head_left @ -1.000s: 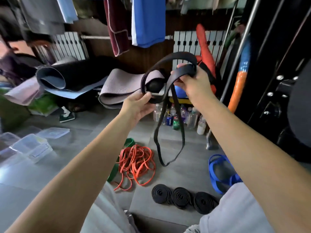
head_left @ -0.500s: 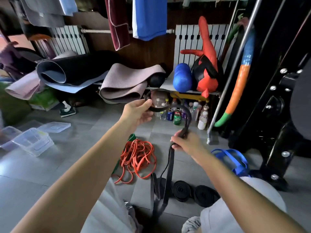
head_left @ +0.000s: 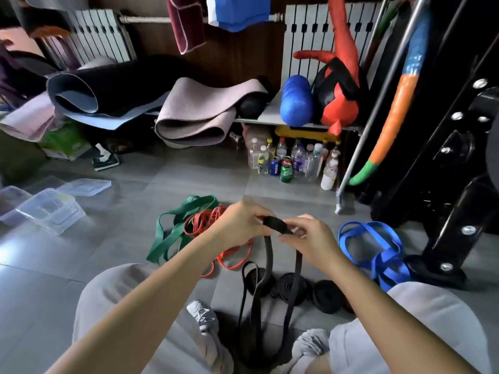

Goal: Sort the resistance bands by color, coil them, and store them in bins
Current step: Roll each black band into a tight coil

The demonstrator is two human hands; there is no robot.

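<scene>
Both hands meet low over the floor on a long black resistance band (head_left: pixel 267 255). My left hand (head_left: pixel 240 225) grips its folded top end, and my right hand (head_left: pixel 310 238) pinches the same fold from the right. The band's two strands hang down between my knees. Three coiled black bands (head_left: pixel 326 295) lie on the floor just behind the strands. A green band (head_left: pixel 172 233) and tangled orange bands (head_left: pixel 208 225) lie left of my hands; blue bands (head_left: pixel 378 252) lie to the right. Clear plastic bins (head_left: pixel 51 209) sit at far left.
A loose bin lid (head_left: pixel 86 186) lies by the bins. Bottles and cans (head_left: pixel 291 163) stand under a shelf with rolled mats (head_left: pixel 199 114). A black rack base (head_left: pixel 445 238) and a metal pole (head_left: pixel 359 147) stand at right.
Both hands have come down from chest height to just above the floor. My right hand slid along the band and rejoined the left at the folded end. The view tilted downward.
</scene>
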